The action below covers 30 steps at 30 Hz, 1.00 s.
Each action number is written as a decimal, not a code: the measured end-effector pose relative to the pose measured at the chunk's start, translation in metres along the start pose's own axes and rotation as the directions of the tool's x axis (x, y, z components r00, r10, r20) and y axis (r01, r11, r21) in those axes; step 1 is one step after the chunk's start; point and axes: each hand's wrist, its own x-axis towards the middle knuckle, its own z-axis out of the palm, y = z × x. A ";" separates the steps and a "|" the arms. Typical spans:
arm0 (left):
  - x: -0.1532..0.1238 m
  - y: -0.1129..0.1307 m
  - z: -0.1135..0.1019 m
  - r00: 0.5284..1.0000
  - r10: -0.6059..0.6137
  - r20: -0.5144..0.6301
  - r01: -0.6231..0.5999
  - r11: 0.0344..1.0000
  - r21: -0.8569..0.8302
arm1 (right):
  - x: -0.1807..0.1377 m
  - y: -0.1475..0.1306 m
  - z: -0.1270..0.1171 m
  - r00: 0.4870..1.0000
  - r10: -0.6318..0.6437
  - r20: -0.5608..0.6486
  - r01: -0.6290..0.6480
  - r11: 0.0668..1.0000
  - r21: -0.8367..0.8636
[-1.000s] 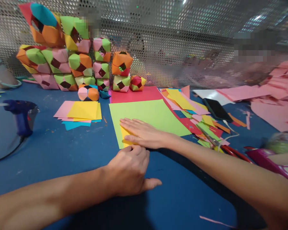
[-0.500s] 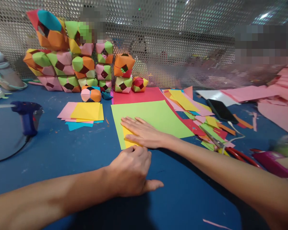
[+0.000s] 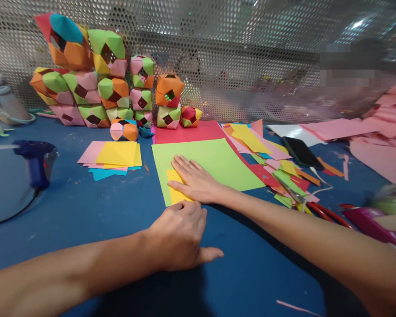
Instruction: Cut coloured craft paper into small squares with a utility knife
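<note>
**Everything here lies loose, and a slip is the likeliest fault**

The blue tabletop (image 3: 112, 207) takes up all the space under my arms. Partly beneath the green sheet (image 3: 214, 163) lies a red sheet (image 3: 188, 131), showing past its far and right edges; I see nothing fastening either, so a sideways push could, I think, skate the green one along and spoil my alignment. Beside its right corner the scissors (image 3: 330, 213) lie among scraps, close enough to my right forearm that a careless backward sweep might knock them.

My right hand (image 3: 198, 179) is spread flat, fingers fanned, bearing on the green sheet's near left part. My left hand (image 3: 181, 235) is curled, knuckles up, thumb stuck out to the right, right by the near edge; whether its hidden fingertips pinch anything I cannot tell.

The yellow piece (image 3: 172, 177) lies on the green sheet, near its left edge, partly under my right palm. Uneven pressure could twist it askew; pressing too hard while dragging might crease it.
</note>
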 end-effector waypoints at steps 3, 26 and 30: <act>0.000 0.000 0.000 1.000 0.009 0.004 -0.009 1.000 -0.002 | 0.002 0.002 -0.002 1.000 0.014 0.028 -0.015 0.999 0.038; 0.000 -0.001 -0.004 0.997 -0.002 0.072 -0.001 0.999 0.037 | -0.017 0.033 -0.031 0.978 -0.128 0.162 0.087 0.967 0.241; 0.001 -0.001 -0.006 0.996 -0.017 0.091 0.013 0.999 0.045 | -0.013 0.024 -0.035 0.999 0.008 -0.032 -0.002 0.983 0.185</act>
